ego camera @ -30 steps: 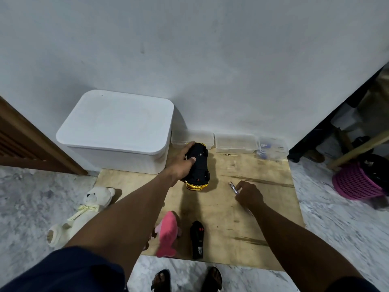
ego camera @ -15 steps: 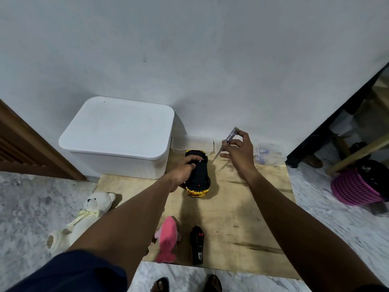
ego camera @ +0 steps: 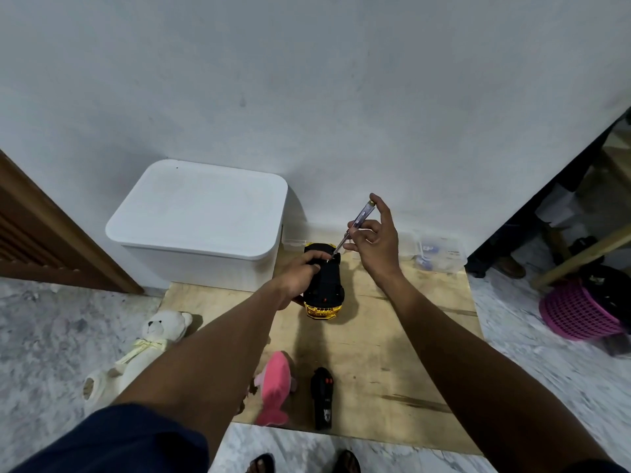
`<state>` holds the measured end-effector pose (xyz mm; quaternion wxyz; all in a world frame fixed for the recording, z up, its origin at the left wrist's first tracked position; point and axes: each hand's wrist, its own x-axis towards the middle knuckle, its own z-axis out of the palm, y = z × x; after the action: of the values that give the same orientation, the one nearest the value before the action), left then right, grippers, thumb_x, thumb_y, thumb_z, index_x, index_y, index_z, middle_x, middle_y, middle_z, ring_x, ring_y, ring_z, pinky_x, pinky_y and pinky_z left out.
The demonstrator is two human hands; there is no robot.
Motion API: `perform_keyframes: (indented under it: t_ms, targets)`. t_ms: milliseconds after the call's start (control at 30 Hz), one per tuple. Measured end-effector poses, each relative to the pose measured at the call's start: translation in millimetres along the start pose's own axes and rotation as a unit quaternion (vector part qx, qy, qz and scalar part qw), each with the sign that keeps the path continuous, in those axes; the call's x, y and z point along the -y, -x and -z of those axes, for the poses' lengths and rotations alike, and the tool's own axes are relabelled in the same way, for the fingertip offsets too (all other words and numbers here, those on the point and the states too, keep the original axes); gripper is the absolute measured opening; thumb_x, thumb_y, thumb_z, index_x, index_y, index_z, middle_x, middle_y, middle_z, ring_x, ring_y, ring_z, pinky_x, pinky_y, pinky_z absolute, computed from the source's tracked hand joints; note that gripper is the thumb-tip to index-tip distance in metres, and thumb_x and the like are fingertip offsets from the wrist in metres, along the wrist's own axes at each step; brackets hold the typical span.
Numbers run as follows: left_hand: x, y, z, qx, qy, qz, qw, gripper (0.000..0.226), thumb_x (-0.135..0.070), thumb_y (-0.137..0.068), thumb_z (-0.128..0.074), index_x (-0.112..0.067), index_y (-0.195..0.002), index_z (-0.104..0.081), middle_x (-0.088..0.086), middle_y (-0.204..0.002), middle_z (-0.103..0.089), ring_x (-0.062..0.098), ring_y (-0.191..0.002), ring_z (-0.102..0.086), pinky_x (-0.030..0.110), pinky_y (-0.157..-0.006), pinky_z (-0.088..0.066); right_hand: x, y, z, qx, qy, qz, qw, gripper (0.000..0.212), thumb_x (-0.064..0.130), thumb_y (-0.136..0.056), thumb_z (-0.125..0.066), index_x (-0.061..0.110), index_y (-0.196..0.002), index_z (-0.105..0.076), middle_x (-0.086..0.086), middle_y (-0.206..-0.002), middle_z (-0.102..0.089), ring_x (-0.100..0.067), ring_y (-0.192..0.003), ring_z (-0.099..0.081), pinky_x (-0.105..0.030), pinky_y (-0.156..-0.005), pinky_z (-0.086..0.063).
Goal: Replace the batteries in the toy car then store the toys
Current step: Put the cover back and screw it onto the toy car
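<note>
A gold toy car [ego camera: 323, 291] lies upside down on the wooden board [ego camera: 382, 353], its black underside facing up. My left hand [ego camera: 300, 278] grips the car from its left side and steadies it. My right hand [ego camera: 374, 237] holds a thin screwdriver [ego camera: 355, 225] with a clear handle, slanted down to the left, its tip on the car's underside near my left fingers. A black remote control [ego camera: 322, 397] and a pink plush toy [ego camera: 275, 387] lie at the board's near edge. A white teddy bear [ego camera: 143, 349] lies on the floor to the left.
A big white lidded storage box [ego camera: 201, 216] stands against the wall at the board's back left. Small clear plastic boxes [ego camera: 440, 254] line the wall behind the car. A pink basket [ego camera: 577, 312] sits on the marble floor at the right. My sandalled feet [ego camera: 304, 464] show at the bottom.
My right hand picked the screwdriver up off the board, lifted it toward the wall, then brought its tip down onto the car's underside. My left hand has stayed on the car.
</note>
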<state>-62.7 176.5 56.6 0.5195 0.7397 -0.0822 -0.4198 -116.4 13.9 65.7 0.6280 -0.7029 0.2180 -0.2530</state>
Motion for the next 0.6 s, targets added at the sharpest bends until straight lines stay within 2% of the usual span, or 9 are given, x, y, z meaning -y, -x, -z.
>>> perform_keyframes:
  t_ms: [167, 400, 533, 600]
  targets:
    - [0.4, 1.4, -0.4, -0.002, 0.0, -0.003, 1.0, 0.038, -0.013, -0.104, -0.034, -0.034, -0.121, -0.062, 0.005, -0.119, -0.064, 0.016, -0.089, -0.064, 0.03, -0.061, -0.056, 1.2, 1.3, -2.1, -0.006, 0.007, 0.009, 1.0, 0.075, -0.008, -0.09, -0.06, 0.035, -0.147, -0.038, -0.017, -0.096, -0.07, -0.028, -0.086, -0.073, -0.041, -0.071, -0.063]
    - [1.5, 1.6, -2.1, -0.005, -0.002, -0.005, 1.0, 0.039, -0.012, -0.104, -0.035, -0.033, -0.122, -0.062, 0.005, -0.116, -0.063, 0.015, -0.088, -0.062, 0.034, -0.067, -0.056, 0.9, 2.2, -4.4, 0.001, 0.04, 0.028, 0.999, 0.076, -0.008, -0.09, -0.058, 0.04, -0.146, -0.039, -0.017, -0.097, -0.069, -0.026, -0.085, -0.072, -0.042, -0.071, -0.064]
    - [0.3, 3.1, -2.7, -0.002, 0.002, -0.012, 1.0, 0.039, -0.009, -0.104, -0.035, -0.028, -0.127, -0.061, 0.005, -0.113, -0.062, 0.01, -0.083, -0.062, 0.025, -0.056, -0.053, 3.6, 3.8, -5.1, 0.007, 0.055, 0.045, 0.997, 0.076, -0.007, -0.091, -0.058, 0.044, -0.144, -0.04, -0.016, -0.097, -0.069, -0.019, -0.081, -0.07, -0.04, -0.072, -0.063]
    - [-0.4, 3.5, -2.6, -0.001, 0.003, -0.015, 1.0, 0.039, -0.009, -0.105, -0.034, -0.027, -0.128, -0.06, 0.004, -0.112, -0.062, 0.01, -0.082, -0.061, 0.025, -0.057, -0.053, 5.5, 4.4, -5.5, 0.013, 0.065, 0.055, 0.996, 0.074, -0.008, -0.091, -0.057, 0.04, -0.145, -0.04, -0.015, -0.097, -0.068, -0.019, -0.078, -0.068, -0.04, -0.073, -0.063]
